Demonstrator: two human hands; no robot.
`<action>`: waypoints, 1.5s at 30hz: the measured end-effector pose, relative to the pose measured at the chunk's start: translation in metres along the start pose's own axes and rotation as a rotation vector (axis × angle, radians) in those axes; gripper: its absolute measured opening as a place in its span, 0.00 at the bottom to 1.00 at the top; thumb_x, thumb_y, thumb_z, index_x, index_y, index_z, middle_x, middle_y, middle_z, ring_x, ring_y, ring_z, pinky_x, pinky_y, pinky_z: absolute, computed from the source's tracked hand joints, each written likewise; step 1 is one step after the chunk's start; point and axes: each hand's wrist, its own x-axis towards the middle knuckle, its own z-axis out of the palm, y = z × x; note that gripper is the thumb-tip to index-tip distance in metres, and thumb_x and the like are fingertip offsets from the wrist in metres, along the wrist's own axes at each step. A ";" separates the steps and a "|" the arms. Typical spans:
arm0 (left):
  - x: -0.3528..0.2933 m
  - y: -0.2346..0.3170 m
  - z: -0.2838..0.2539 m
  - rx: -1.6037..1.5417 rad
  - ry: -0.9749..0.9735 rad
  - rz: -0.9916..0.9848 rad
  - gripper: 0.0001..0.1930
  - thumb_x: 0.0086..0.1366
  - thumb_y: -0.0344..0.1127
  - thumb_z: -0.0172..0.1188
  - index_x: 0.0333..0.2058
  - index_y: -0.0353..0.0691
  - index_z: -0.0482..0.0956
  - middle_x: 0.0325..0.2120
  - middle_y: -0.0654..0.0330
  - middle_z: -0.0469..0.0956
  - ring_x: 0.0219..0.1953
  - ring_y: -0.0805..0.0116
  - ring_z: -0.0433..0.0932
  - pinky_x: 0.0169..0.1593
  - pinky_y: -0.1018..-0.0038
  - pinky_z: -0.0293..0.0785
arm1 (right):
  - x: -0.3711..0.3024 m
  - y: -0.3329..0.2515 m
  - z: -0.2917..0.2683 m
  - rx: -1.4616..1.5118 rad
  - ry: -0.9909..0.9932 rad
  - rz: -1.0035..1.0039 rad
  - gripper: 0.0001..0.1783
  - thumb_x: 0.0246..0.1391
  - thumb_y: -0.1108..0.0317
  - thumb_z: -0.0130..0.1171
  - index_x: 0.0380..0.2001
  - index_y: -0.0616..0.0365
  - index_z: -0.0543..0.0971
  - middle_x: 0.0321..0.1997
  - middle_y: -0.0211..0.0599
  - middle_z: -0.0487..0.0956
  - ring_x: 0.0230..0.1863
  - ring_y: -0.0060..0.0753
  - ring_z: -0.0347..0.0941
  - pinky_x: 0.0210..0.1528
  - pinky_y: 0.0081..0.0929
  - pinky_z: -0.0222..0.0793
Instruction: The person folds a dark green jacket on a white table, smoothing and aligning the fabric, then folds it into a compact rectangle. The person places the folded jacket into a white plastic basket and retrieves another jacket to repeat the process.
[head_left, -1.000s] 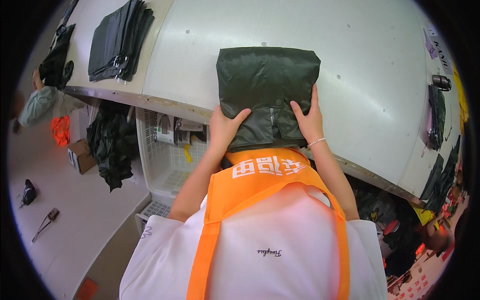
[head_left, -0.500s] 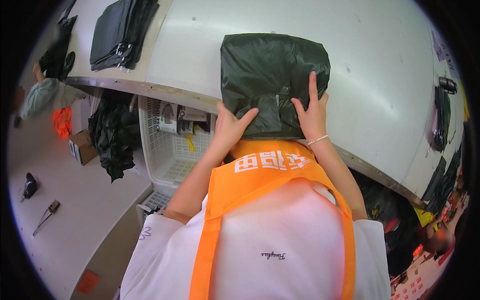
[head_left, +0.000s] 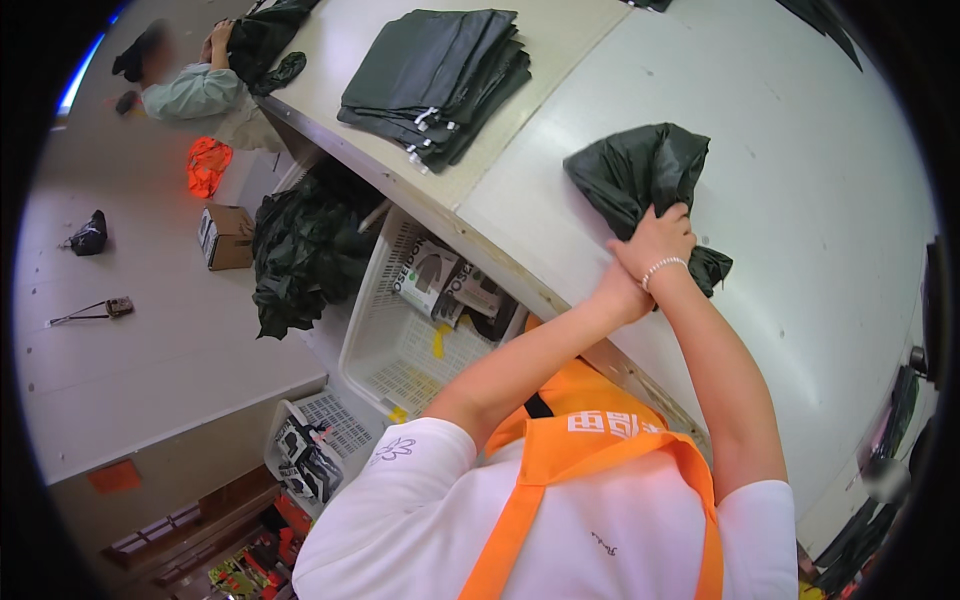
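A shiny dark green, nearly black folded fabric piece (head_left: 636, 170) is bunched over the pale worktop, its wide part fanned out beyond my hands and a loose tail hanging by my right wrist. My right hand (head_left: 662, 240), with a beaded bracelet at the wrist, is closed round the gathered fabric. Crossed under that wrist is my left hand (head_left: 626, 290); its thumb shows, but its fingers are hidden behind the right hand and the cloth. Left of both hands, a neat stack of similar dark folded pieces (head_left: 430, 80) with small white tags lies on the worktop.
Below the worktop edge (head_left: 480, 235) stands a white plastic crate (head_left: 385, 375) holding printed packets. Beside it are a heap of dark fabric (head_left: 305, 250) and a cardboard box (head_left: 228, 237). A lower crate (head_left: 350, 420) holds more packets. Another person's sleeve (head_left: 195, 92) shows far left.
The fabric piece went from spread flat under both hands to bunched up, and sits farther right in view. My hands came together and crossed. The view turned, bringing the stack closer to the middle.
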 end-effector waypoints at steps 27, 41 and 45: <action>-0.009 -0.004 -0.010 0.419 -0.080 0.010 0.26 0.54 0.41 0.59 0.50 0.34 0.72 0.55 0.45 0.65 0.61 0.50 0.60 0.62 0.51 0.52 | -0.074 0.192 0.031 1.274 0.181 0.141 0.29 0.45 0.68 0.60 0.51 0.71 0.68 0.49 0.47 0.75 0.49 0.37 0.71 0.54 0.30 0.64; 0.013 0.002 0.008 0.099 -0.103 0.055 0.09 0.52 0.22 0.61 0.34 0.34 0.80 0.27 0.58 0.74 0.30 0.63 0.76 0.35 0.73 0.72 | -0.206 0.220 0.045 0.626 -0.047 -0.400 0.37 0.31 0.58 0.65 0.52 0.57 0.73 0.53 0.57 0.67 0.52 0.56 0.67 0.56 0.37 0.64; 0.032 0.037 -0.026 -0.214 -0.340 0.016 0.04 0.56 0.25 0.61 0.32 0.32 0.80 0.25 0.61 0.76 0.28 0.76 0.74 0.33 0.79 0.69 | -0.170 0.199 0.058 0.594 -0.057 -0.609 0.36 0.30 0.57 0.64 0.51 0.50 0.76 0.42 0.54 0.68 0.45 0.53 0.69 0.48 0.37 0.67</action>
